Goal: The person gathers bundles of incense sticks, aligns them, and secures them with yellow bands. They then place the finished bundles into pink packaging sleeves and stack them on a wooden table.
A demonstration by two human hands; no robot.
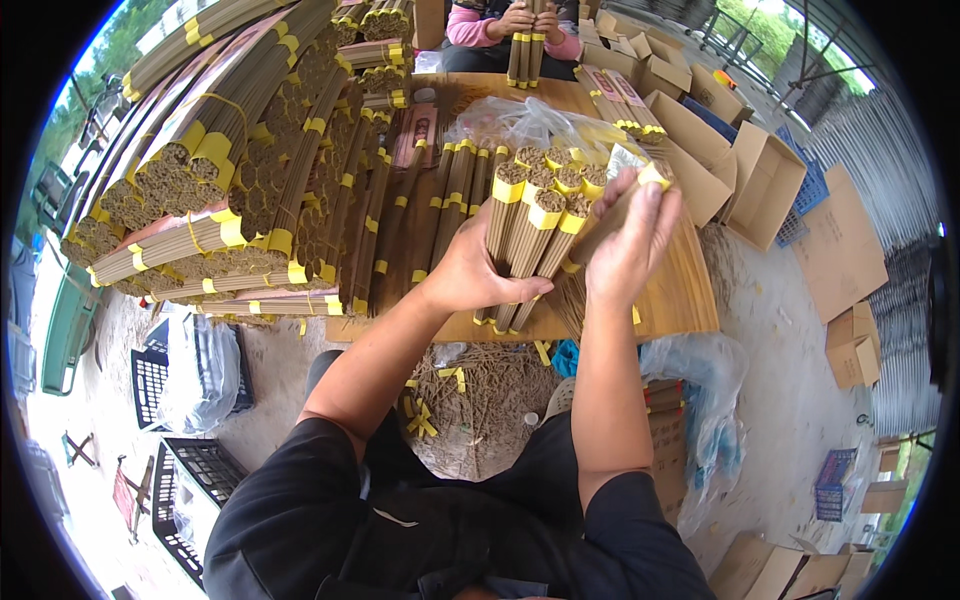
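Note:
My left hand (472, 268) is wrapped round a cluster of incense stick bundles (535, 238), held upright over the wooden table. Each bundle is brown with yellow paper bands near its ends. Close beside the cluster, on its right, my right hand (632, 245) grips one more incense bundle (655, 174); its yellow-banded top shows above the fingers and the rest is partly covered by the hand. Behind the cluster lies a crumpled transparent plastic bag (530, 122). Several banded bundles (455, 190) lie on the table left of my left hand.
A tall stack of incense bundles (270, 150) fills the table's left side. Across the wooden table (680, 290), another person's hands (515, 20) hold bundles. Cardboard boxes (765, 190) stand at the right. Black crates (190, 500) sit on the floor at left; yellow paper scraps (420, 420) lie below.

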